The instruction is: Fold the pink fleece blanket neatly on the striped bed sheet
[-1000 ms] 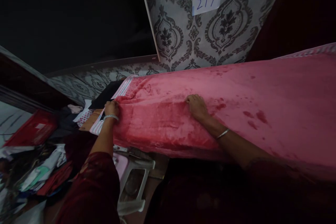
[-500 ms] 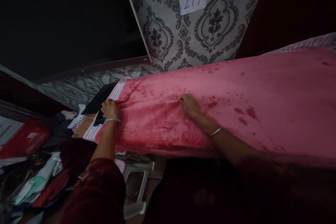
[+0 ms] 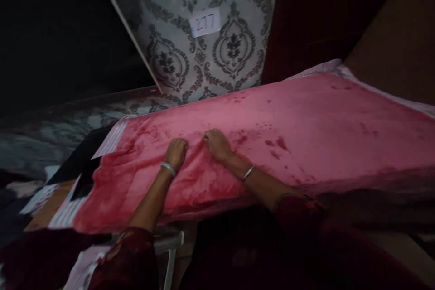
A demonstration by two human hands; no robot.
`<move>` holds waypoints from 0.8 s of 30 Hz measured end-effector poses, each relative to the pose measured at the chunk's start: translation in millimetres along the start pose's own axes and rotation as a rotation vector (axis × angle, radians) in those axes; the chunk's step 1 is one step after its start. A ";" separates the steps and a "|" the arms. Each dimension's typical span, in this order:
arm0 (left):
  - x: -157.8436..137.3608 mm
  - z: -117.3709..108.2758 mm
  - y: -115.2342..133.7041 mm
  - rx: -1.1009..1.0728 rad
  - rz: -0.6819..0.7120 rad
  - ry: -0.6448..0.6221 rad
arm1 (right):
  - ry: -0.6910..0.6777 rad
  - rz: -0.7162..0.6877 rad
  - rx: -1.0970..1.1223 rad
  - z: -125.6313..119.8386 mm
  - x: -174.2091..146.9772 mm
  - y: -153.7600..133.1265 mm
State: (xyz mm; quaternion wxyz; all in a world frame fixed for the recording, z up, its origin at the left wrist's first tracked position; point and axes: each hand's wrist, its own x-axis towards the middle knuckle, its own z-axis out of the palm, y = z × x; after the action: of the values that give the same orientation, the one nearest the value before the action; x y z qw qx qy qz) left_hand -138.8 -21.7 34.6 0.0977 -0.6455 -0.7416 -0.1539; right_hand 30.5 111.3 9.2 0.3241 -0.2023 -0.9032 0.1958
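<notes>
A long pink plush blanket (image 3: 306,131) lies spread over a raised surface and runs from the lower left to the far right. My left hand (image 3: 176,153) rests on it near the middle, fingers curled into the fabric. My right hand (image 3: 217,143) sits just beside it, pinching a fold of the same blanket. Both wrists wear a metal bangle, and both arms are in dark red sleeves. A pink-and-white striped cloth (image 3: 110,138) shows under the blanket's left end.
A wall with grey damask pattern (image 3: 190,59) stands behind, bearing a paper label "277" (image 3: 205,22). A dark flat object (image 3: 79,163) lies at the left beside the striped cloth. A white plastic stool (image 3: 168,244) stands below the blanket's edge.
My left hand has moved from the blanket's left end rightward to just beside my right hand. The view has swung to the right, so the red crate and clothes pile left the frame.
</notes>
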 end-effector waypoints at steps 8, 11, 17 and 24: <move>17.3 8.1 6.9 -0.013 0.162 0.069 | 0.023 -0.028 -0.013 -11.7 3.6 -6.3; 23.9 15.5 9.7 0.045 0.121 0.083 | 0.028 -0.045 -0.036 -12.7 1.6 -8.1; 22.3 22.1 -1.3 0.010 0.099 0.288 | 0.018 -0.079 -0.068 -21.7 3.4 -1.0; 19.3 15.1 0.7 -0.017 0.091 0.368 | 0.069 -0.056 -0.120 -104.9 -45.7 92.4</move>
State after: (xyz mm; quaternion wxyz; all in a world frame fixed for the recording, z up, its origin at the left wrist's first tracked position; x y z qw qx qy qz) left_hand -140.1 1.6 27.3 0.2330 -0.6402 -0.6799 -0.2713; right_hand 154.6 189.9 16.1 0.3477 -0.2026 -0.9069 0.1249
